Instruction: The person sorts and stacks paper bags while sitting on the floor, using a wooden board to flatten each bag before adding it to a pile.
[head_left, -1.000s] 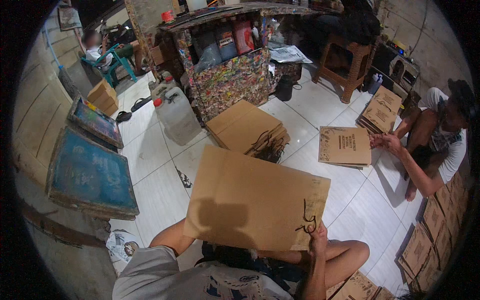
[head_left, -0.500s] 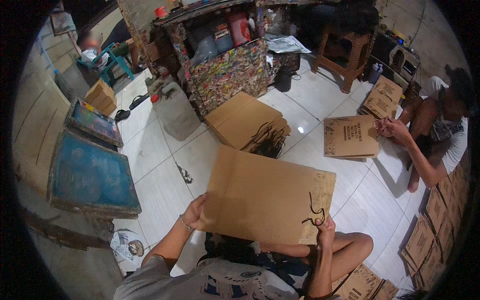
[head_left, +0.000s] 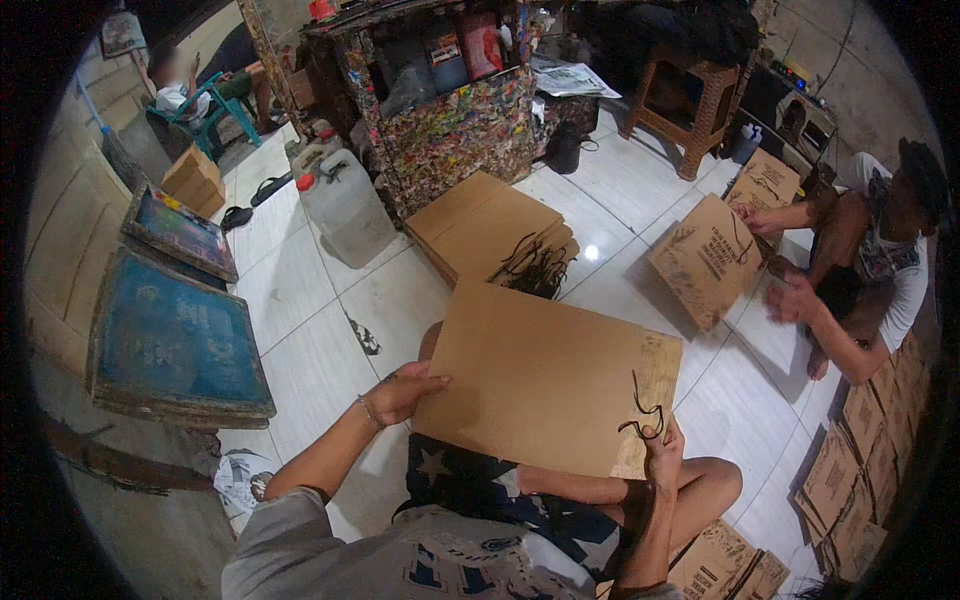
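Observation:
A flat brown paper bag (head_left: 540, 375) with black cord handles is stretched between my two hands above my lap. At its left edge, my left hand (head_left: 402, 392) is closed on the paper, thumb on top. My right hand (head_left: 664, 455) pinches the right edge beside the looped black cord (head_left: 645, 410). A printed strip shows along that right end; the rest of the upper face is plain. Just beyond lies a stack of similar flat bags (head_left: 485, 225), their dark cords bunched at the right end.
A co-worker (head_left: 880, 250) sits at the right, holding a printed bag (head_left: 705, 260). Rows of printed bags (head_left: 850, 460) lie lower right, more (head_left: 715, 560) by my knee. Blue framed screens (head_left: 180, 335) lean at left. A plastic jerrycan (head_left: 345, 210) and paint-crusted cabinet (head_left: 450, 140) stand ahead.
My bag has shifted slightly right, and my left thumb now lies over its edge. The co-worker's bag is lifted and tilted, with one hand moved away from it.

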